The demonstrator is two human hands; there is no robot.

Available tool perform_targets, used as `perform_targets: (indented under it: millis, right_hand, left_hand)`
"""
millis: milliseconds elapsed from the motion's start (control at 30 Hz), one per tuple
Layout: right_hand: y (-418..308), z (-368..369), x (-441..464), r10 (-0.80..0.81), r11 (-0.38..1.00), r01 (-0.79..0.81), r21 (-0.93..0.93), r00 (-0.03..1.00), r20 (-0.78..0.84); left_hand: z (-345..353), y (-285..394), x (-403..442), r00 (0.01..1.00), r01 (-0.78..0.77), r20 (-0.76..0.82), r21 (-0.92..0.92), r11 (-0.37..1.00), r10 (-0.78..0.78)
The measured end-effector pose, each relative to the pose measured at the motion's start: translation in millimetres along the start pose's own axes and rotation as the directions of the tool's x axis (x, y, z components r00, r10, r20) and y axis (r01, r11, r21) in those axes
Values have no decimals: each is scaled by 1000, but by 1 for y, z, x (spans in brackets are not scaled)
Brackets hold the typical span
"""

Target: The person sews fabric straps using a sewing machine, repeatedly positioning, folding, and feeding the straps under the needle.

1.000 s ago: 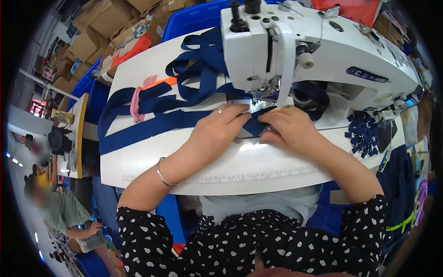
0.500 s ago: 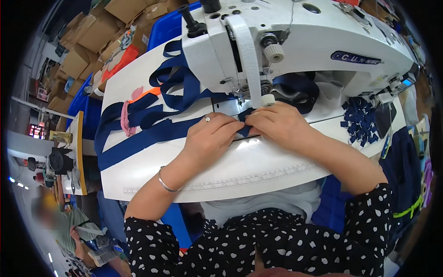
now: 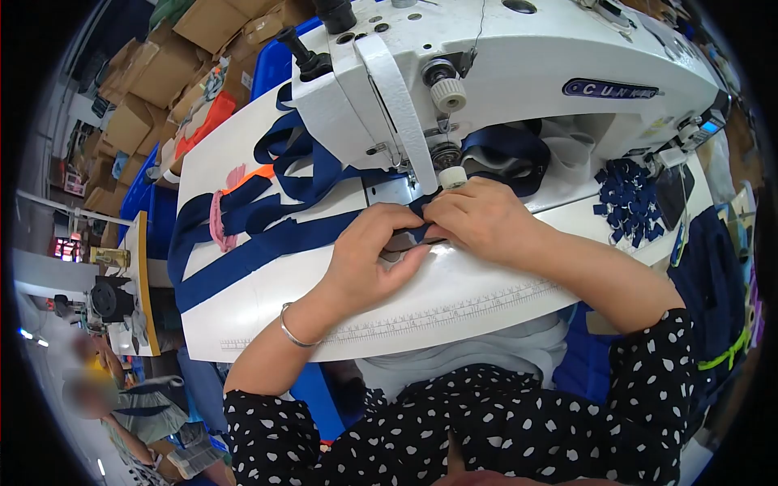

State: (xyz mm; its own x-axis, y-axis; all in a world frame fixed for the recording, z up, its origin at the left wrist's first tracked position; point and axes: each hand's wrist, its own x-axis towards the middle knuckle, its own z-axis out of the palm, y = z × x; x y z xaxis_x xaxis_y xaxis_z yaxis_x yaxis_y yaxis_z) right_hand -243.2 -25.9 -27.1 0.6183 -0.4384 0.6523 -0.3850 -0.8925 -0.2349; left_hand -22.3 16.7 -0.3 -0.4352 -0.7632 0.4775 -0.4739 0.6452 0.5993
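A long navy fabric strip [image 3: 275, 249] runs across the white table to the front of the sewing machine's [image 3: 519, 61] needle area. My left hand [image 3: 365, 253] pinches the strip's near end, its thumb below and fingers bent above. Close beside it, my right hand [image 3: 486, 217] has its fingers closed on the same end, just under the white knob of the machine. The fingers partly hide the fabric edge. To the left of the machine head, more navy strip [image 3: 324, 174] lies in loose loops, and a pink tie [image 3: 216, 223] circles several layers.
A printed ruler [image 3: 405, 322] follows the table's front edge. Small navy pieces [image 3: 628, 202] are heaped at the right. More navy strip [image 3: 506, 158] curls under the machine arm. Cardboard boxes [image 3: 154, 69] and blue bins stand beyond the table; other people [image 3: 97, 397] are at lower left.
My left thumb has moved down and away from its fingers, opening a gap by the strip's end. My right hand stays on the fabric. The whole view has shifted slightly.
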Motion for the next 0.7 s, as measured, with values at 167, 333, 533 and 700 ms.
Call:
perform_targets:
  millis: [167,333,533,700]
  right_hand:
    - [-1,0,1,9,1000,-9,-22,1000,21]
    - [-1,-1,2,7,999,-4,-51,998,54]
    - [7,-9,-1,40,998,-45,35,989,140]
    - [9,-12,-1,16,995,-33,92,983,185]
  left_hand:
    - [1,-2,-1,999,48,-23,8,999,-48]
    - [2,-1,-3,985,169,-15,-82,982,-170]
    - [0,-16,-1,979,-118,-124,287,951,159]
    - [4,-15,3,952,-275,20,484,831,304]
